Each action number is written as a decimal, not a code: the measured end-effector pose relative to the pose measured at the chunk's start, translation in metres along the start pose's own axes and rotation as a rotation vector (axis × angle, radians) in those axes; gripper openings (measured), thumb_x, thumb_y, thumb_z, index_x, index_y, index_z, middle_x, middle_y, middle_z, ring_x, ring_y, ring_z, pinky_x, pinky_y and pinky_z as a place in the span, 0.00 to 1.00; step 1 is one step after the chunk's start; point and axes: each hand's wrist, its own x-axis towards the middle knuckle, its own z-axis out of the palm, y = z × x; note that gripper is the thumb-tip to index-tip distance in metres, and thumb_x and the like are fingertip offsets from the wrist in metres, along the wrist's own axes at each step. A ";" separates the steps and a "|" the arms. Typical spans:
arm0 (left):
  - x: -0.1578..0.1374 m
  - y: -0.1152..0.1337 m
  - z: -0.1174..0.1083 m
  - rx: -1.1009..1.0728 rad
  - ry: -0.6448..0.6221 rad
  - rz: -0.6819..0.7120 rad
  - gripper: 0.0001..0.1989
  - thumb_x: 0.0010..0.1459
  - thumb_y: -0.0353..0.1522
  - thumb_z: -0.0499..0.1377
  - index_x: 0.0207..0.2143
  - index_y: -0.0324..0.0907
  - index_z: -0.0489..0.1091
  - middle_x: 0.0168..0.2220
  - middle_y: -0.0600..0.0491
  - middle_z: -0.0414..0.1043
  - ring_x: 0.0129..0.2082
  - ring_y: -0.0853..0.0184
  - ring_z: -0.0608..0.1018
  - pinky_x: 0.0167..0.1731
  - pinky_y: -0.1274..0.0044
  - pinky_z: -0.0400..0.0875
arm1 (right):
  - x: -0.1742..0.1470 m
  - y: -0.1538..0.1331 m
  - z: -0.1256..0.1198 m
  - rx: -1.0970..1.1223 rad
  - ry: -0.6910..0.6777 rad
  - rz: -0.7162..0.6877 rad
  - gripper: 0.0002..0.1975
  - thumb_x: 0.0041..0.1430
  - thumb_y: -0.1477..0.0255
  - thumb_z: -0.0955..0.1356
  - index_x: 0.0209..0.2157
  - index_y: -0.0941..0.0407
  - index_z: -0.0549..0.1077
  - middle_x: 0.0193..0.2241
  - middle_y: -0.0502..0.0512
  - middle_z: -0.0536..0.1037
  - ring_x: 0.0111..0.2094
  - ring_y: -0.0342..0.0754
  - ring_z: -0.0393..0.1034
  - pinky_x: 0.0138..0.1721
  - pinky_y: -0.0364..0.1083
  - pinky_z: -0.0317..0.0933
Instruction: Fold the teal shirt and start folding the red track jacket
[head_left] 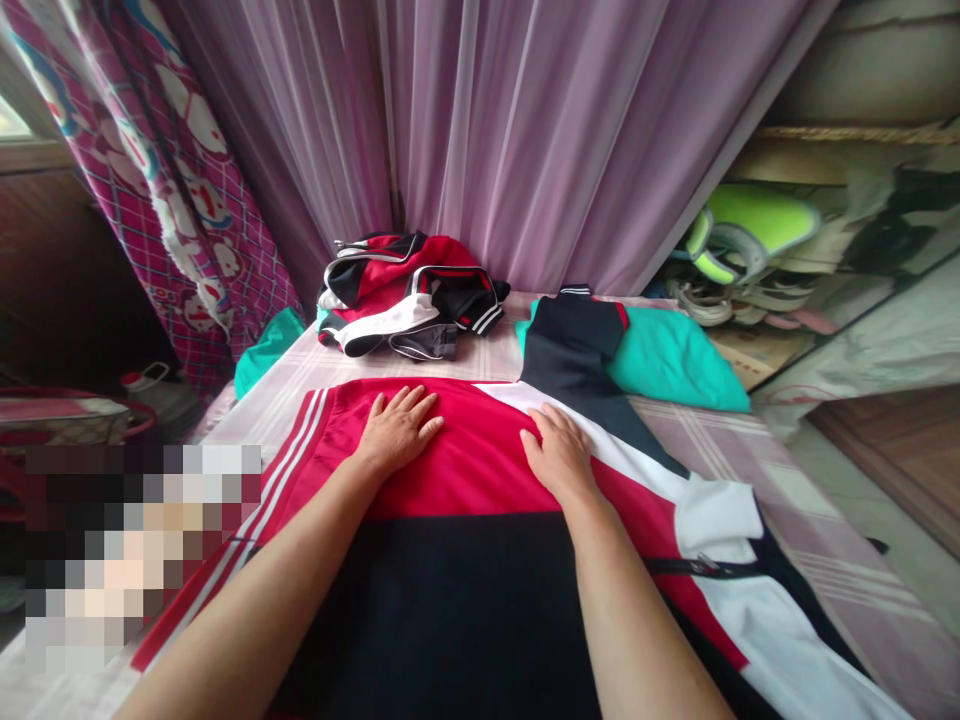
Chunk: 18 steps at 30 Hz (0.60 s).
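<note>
Spread over the checked cloth in front of me is a track jacket point(465, 470) in red, black and white, with a zip on its right side. White stripes run along its left edge. My left hand point(399, 425) lies flat on the red part near the far edge, fingers spread. Resting on the red and white part further right is my right hand point(559, 448), its fingers also stretched out. Neither hand grips the fabric. One dark sleeve point(570, 345) reaches away from me over a folded teal cloth point(675, 360).
A crumpled red, black and white garment point(412, 295) lies at the far edge of the checked cloth point(810, 520). Purple curtains point(510, 140) hang behind it. Shoes point(776, 290) and a lime-green item point(765, 230) sit on a rack at right. The lower left is pixelated.
</note>
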 end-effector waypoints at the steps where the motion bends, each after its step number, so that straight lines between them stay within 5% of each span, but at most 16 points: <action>1: 0.000 -0.001 0.001 -0.006 0.005 0.004 0.30 0.69 0.49 0.44 0.67 0.49 0.60 0.70 0.47 0.56 0.70 0.51 0.58 0.66 0.50 0.50 | 0.001 0.000 0.000 0.012 0.015 0.000 0.21 0.64 0.71 0.63 0.58 0.55 0.74 0.63 0.61 0.69 0.64 0.57 0.61 0.63 0.58 0.55; 6: 0.001 -0.004 0.008 -0.035 0.066 0.053 0.29 0.68 0.49 0.46 0.66 0.50 0.62 0.69 0.48 0.59 0.70 0.51 0.59 0.66 0.52 0.52 | 0.000 -0.008 -0.006 0.098 0.088 -0.127 0.21 0.65 0.71 0.62 0.56 0.53 0.75 0.62 0.60 0.71 0.61 0.55 0.64 0.61 0.56 0.56; 11: 0.004 -0.005 0.013 -0.023 0.124 0.082 0.28 0.67 0.48 0.49 0.64 0.47 0.65 0.69 0.48 0.60 0.70 0.51 0.58 0.67 0.57 0.55 | -0.009 -0.026 -0.011 0.069 -0.097 -0.357 0.19 0.65 0.69 0.64 0.54 0.48 0.77 0.62 0.56 0.71 0.65 0.55 0.59 0.64 0.58 0.51; 18: 0.005 -0.005 0.014 -0.028 0.105 0.075 0.29 0.67 0.49 0.49 0.64 0.45 0.65 0.68 0.46 0.61 0.68 0.50 0.62 0.66 0.58 0.57 | -0.003 -0.002 -0.009 -0.002 -0.073 -0.150 0.20 0.65 0.67 0.64 0.57 0.49 0.74 0.63 0.58 0.69 0.64 0.54 0.60 0.63 0.59 0.50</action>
